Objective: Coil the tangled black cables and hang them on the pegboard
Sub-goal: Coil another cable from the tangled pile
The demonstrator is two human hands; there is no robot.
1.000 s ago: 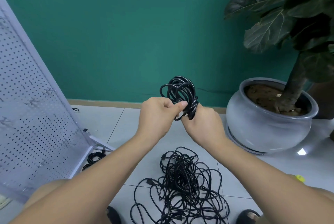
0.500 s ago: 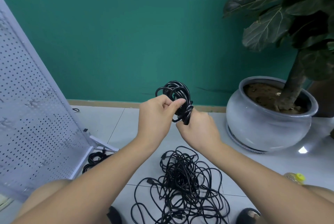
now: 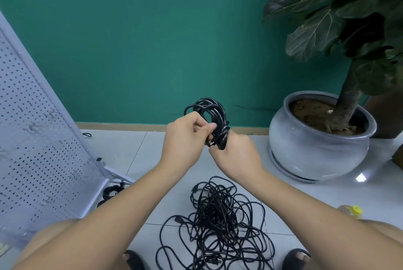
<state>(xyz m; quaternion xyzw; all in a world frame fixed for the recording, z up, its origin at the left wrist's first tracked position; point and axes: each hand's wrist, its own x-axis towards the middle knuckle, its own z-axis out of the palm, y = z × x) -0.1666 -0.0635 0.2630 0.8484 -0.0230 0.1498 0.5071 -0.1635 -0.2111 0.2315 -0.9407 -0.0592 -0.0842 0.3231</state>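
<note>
Both the left hand [image 3: 182,139] and right hand [image 3: 238,156] clutch the coiled cable [image 3: 216,110]; the pot [image 3: 316,157] holds soil [image 3: 308,111].

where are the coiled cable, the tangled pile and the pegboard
coiled cable [image 3: 219,115], head view, on the bunched strands at the right of the loop
tangled pile [image 3: 214,215], head view, on the dense middle of the heap on the floor
pegboard [image 3: 32,149], head view, on its perforated white face

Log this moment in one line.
coil: bundled, held up | left hand: pinches it | right hand: grips it | tangled pile: on floor
</note>
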